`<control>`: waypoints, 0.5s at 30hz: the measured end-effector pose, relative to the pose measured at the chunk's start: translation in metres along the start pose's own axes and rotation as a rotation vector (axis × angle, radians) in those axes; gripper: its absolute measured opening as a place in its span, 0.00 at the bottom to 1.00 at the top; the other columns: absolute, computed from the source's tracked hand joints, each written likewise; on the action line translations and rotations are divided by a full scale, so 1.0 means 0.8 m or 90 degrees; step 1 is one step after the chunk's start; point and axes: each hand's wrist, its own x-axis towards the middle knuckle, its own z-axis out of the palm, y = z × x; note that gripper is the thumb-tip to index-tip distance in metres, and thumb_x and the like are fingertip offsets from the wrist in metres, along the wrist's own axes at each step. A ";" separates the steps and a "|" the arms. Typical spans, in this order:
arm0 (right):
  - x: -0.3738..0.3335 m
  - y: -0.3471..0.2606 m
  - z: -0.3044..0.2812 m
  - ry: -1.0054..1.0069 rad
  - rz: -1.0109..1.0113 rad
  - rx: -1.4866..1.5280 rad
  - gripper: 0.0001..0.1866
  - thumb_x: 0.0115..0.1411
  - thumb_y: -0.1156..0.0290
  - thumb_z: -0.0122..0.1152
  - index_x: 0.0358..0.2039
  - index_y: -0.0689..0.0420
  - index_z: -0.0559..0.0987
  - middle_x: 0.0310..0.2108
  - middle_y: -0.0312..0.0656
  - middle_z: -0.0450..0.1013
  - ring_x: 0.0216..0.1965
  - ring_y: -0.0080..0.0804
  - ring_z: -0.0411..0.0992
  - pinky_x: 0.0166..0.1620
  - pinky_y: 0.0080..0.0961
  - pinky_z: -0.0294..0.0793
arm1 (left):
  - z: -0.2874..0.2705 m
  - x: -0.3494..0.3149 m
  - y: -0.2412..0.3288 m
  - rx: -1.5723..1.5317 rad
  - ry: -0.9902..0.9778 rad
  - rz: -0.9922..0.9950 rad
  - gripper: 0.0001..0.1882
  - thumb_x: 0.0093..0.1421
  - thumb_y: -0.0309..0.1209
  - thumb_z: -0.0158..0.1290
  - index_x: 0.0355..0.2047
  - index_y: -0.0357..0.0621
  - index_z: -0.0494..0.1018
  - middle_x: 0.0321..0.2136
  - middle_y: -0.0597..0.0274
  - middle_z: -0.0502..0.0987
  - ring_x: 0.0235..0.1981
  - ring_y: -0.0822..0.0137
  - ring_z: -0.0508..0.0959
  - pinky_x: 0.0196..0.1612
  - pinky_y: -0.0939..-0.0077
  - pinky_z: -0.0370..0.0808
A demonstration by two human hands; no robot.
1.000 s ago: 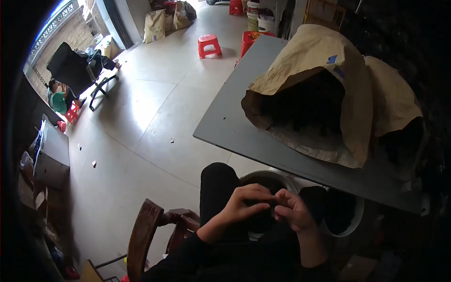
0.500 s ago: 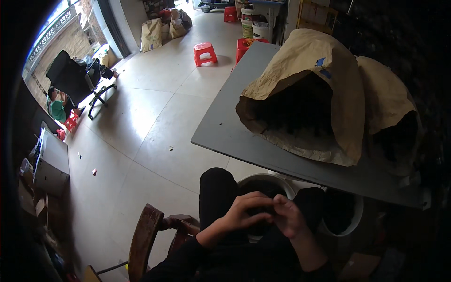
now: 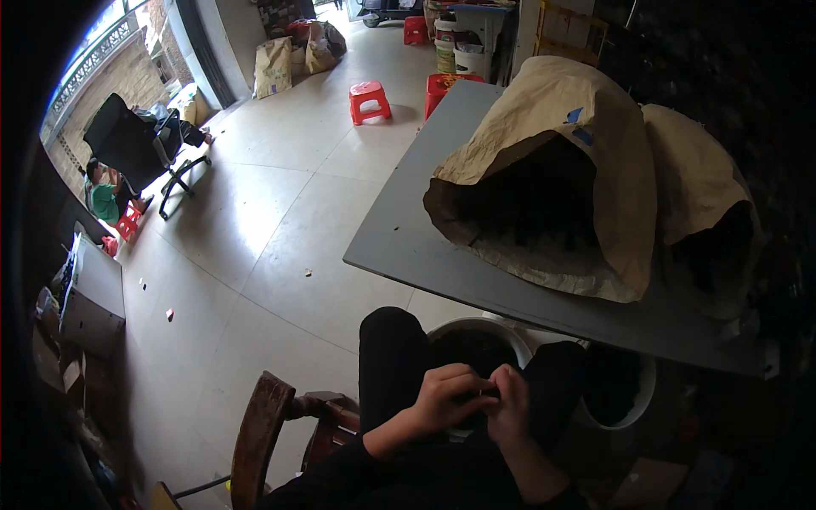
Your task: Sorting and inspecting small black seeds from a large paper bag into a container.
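Note:
My left hand (image 3: 446, 395) and my right hand (image 3: 510, 408) meet over my lap, their fingertips pinched together. Whatever lies between the fingers is too small and dark to make out. Just beyond and below them, between my knees, stands a white bucket (image 3: 520, 340) with dark contents. A second white bucket (image 3: 650, 393), also holding something dark, is to the right under the table edge. On the grey table (image 3: 408, 221) lie two open brown paper sacks, a nearer one (image 3: 586, 93) and one (image 3: 693, 170) at the right, their insides dark.
A wooden chair (image 3: 263, 433) is at my lower left. Red plastic stools (image 3: 370, 89) stand on the floor ahead. At the far left are a black office chair (image 3: 127, 140), a seated person (image 3: 104, 200) and a white box (image 3: 93, 280). Full sacks (image 3: 274, 68) lean by the wall.
My hands have come closer together and slightly lower, and the gap between their fingers has closed. The view has shifted slightly.

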 end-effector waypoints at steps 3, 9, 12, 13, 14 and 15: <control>-0.006 -0.003 -0.015 -0.117 0.102 -0.008 0.12 0.62 0.59 0.45 0.29 0.54 0.66 0.25 0.31 0.60 0.23 0.14 0.60 0.24 0.09 0.60 | -0.017 -0.001 -0.008 -0.124 -0.088 -0.057 0.11 0.43 0.29 0.62 0.25 0.37 0.75 0.21 0.59 0.73 0.22 0.64 0.74 0.25 0.77 0.69; -0.017 -0.018 -0.030 -0.374 0.255 0.004 0.15 0.62 0.61 0.46 0.42 0.58 0.67 0.28 0.32 0.63 0.24 0.14 0.59 0.27 0.12 0.60 | -0.043 0.007 -0.012 -0.221 -0.230 -0.052 0.11 0.44 0.31 0.62 0.26 0.38 0.76 0.22 0.59 0.75 0.24 0.65 0.75 0.27 0.76 0.69; -0.018 -0.029 -0.026 -0.442 0.316 -0.067 0.19 0.62 0.57 0.45 0.42 0.61 0.67 0.25 0.33 0.65 0.23 0.14 0.60 0.25 0.12 0.59 | -0.043 0.011 -0.010 -0.255 -0.258 -0.046 0.10 0.45 0.31 0.61 0.26 0.38 0.76 0.22 0.59 0.75 0.25 0.65 0.75 0.28 0.76 0.69; -0.018 -0.026 -0.028 -0.456 0.272 -0.037 0.20 0.62 0.55 0.41 0.42 0.61 0.67 0.23 0.33 0.64 0.21 0.15 0.60 0.25 0.12 0.59 | -0.043 0.013 -0.009 -0.266 -0.252 -0.058 0.10 0.46 0.31 0.61 0.27 0.38 0.76 0.22 0.59 0.75 0.25 0.65 0.75 0.28 0.76 0.69; -0.018 -0.024 -0.029 -0.469 0.228 -0.007 0.23 0.63 0.52 0.37 0.42 0.61 0.67 0.21 0.33 0.63 0.20 0.15 0.59 0.24 0.12 0.59 | -0.043 0.013 -0.009 -0.266 -0.253 -0.058 0.10 0.46 0.31 0.61 0.27 0.38 0.76 0.22 0.59 0.75 0.25 0.65 0.75 0.28 0.76 0.69; -0.019 -0.025 -0.028 -0.470 0.228 -0.007 0.23 0.63 0.52 0.37 0.42 0.61 0.67 0.21 0.33 0.63 0.20 0.15 0.59 0.24 0.12 0.59 | -0.042 0.013 -0.010 -0.270 -0.246 -0.062 0.10 0.46 0.31 0.61 0.27 0.38 0.76 0.23 0.59 0.75 0.25 0.65 0.75 0.28 0.76 0.69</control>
